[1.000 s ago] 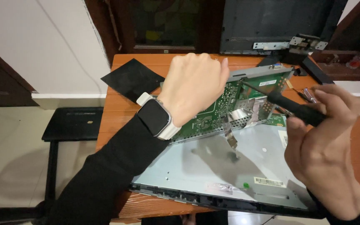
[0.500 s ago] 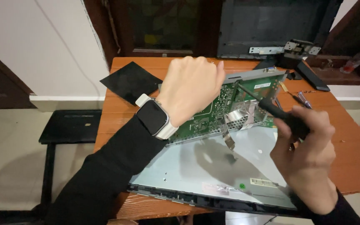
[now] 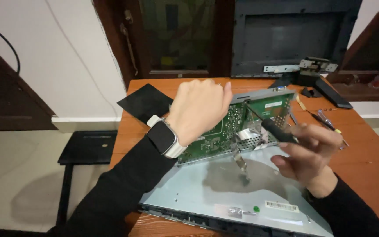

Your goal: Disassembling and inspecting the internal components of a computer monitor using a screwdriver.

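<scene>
My left hand [image 3: 198, 109], with a smartwatch on the wrist, grips the top edge of a green circuit board [image 3: 224, 131] in a perforated metal frame, tilted up off the silver back of a monitor panel [image 3: 224, 193]. My right hand [image 3: 308, 151] holds a black-handled screwdriver [image 3: 275, 131] whose thin shaft points up-left onto the board. A flat ribbon cable [image 3: 238, 158] hangs from the board down to the panel.
The panel lies on a wooden table [image 3: 369, 162]. Other screwdrivers [image 3: 327, 120] lie at the right, a black sheet [image 3: 148, 103] at the far left, a monitor stand [image 3: 312, 74] and black back cover [image 3: 286, 35] behind. A black stool [image 3: 86, 147] stands left of the table.
My right hand with the screwdriver moved left and inward toward the circuit board. My left hand keeps holding the raised board.
</scene>
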